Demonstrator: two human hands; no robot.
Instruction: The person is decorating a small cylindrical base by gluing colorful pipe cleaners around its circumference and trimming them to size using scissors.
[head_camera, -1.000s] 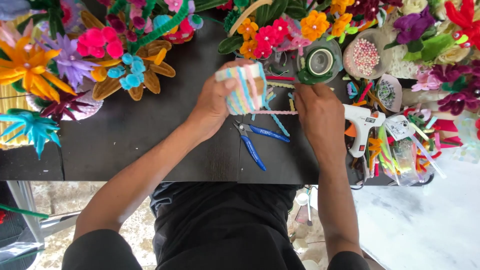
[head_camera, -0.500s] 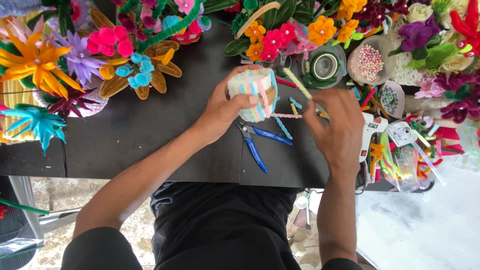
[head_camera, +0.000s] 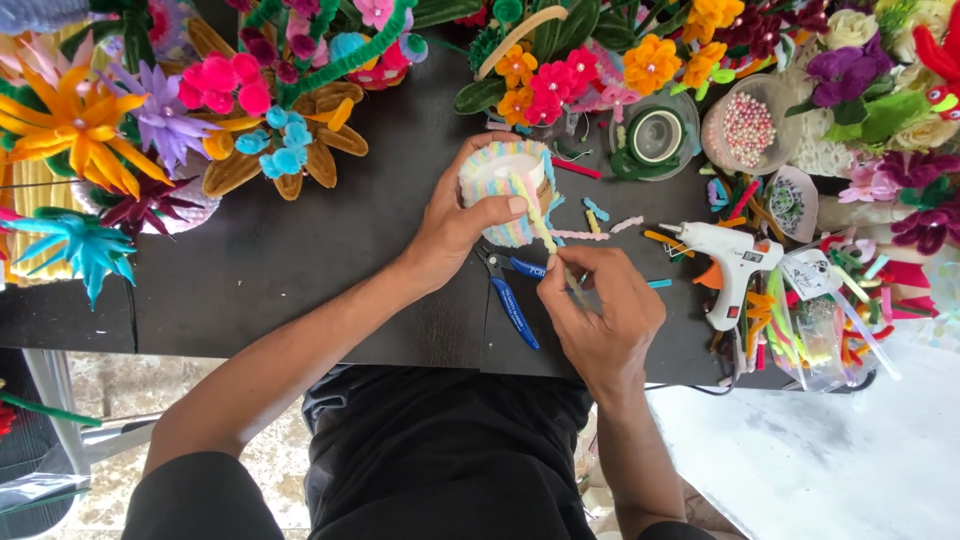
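Note:
My left hand (head_camera: 462, 222) grips a small round cup (head_camera: 497, 170) wrapped in pastel striped fuzzy wire, held just above the black table (head_camera: 300, 270). My right hand (head_camera: 600, 310) pinches the lower end of a pale yellow-green fuzzy wire stem (head_camera: 533, 212) that runs up across the cup's side. Blue-handled pliers (head_camera: 512, 295) lie on the table between my two hands.
A white glue gun (head_camera: 728, 262) lies right of my right hand. Short fuzzy wire scraps (head_camera: 600, 222) lie beside the cup. A green tape roll (head_camera: 655, 133), a bowl of pearl beads (head_camera: 748, 125) and many fuzzy wire flowers (head_camera: 150, 110) ring the far and left edges.
My right hand came back from the tape roll toward me, picked up the pale stem and now holds it against the cup. The left hand lowered the cup slightly.

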